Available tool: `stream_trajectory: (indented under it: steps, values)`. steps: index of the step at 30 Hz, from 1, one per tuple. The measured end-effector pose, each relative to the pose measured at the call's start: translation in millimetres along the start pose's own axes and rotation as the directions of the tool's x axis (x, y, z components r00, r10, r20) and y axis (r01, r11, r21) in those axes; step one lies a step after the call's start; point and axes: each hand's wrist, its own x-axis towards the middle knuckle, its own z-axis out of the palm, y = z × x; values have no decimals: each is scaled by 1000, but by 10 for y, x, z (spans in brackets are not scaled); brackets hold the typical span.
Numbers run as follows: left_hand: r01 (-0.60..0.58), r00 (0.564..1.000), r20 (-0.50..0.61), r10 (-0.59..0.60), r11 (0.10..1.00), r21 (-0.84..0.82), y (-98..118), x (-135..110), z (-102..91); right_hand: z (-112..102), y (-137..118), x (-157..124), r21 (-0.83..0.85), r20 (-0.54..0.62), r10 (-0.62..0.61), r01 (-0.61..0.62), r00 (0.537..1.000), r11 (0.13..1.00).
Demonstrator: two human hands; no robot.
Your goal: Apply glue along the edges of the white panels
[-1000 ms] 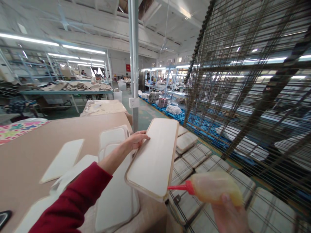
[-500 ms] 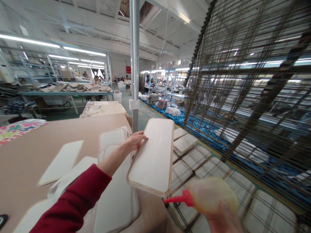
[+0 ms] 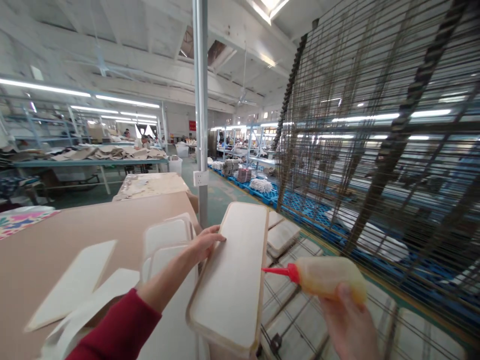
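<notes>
Left hand [image 3: 204,243]: grasping the panel [image 3: 232,270] by its long left edge, thumb on the pale top face, fingers hidden beneath. A red sleeve runs down to the lower left.
Panel: pale rounded-corner board with a tan rim, held off the bench [image 3: 56,230] and tilted, near end low, far end raised. Its right long edge faces the bottle, likely so that the rim is open to the nozzle.
Right hand [image 3: 350,325]: clenched round the rear of the squeeze bottle [image 3: 330,277], thumb across its body.
Squeeze bottle: soft, yellowish, held nearly level and pointing left.
Nozzle [image 3: 279,271]: red, tip just beside the panel's right edge. Whether it touches cannot be told.
Bench: brown top at left, carrying loose flat boards [image 3: 71,285] and a small stack [image 3: 167,235] close behind the left wrist, within easy reach.
Wire shelf [image 3: 300,325]: below and right of the held panel. Like boards [image 3: 283,235] lie flat on it, spaced apart in rows, probably so that they do not touch.
Wire rack [image 3: 375,125]: tall tiers of the same mesh fill the right side, blurred.
Pillar [image 3: 201,100]: grey post just beyond the bench end, with a white socket box [image 3: 198,178] on it.
Background: long tables with heaped material, blue pallets [image 3: 270,192], and a seated person [image 3: 142,141] far off — too small to describe.
</notes>
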Motion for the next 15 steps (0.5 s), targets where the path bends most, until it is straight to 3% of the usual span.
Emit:
stream_trajectory:
  steps: [9, 12, 15]
  values:
    - [11, 986, 164, -11, 1000, 4, -116, -79, 216, 313, -62, 484, -11, 102, -223, 225, 970, 974]
    - [23, 981, 193, -19, 1000, -20, -126, -28, 227, 237, 13, 404, -44, 83, -217, 221, 973, 974]
    - [35, 982, 186, -27, 999, -41, -146, 72, 201, 38, 212, 85, -99, 68, -109, 115, 992, 988]
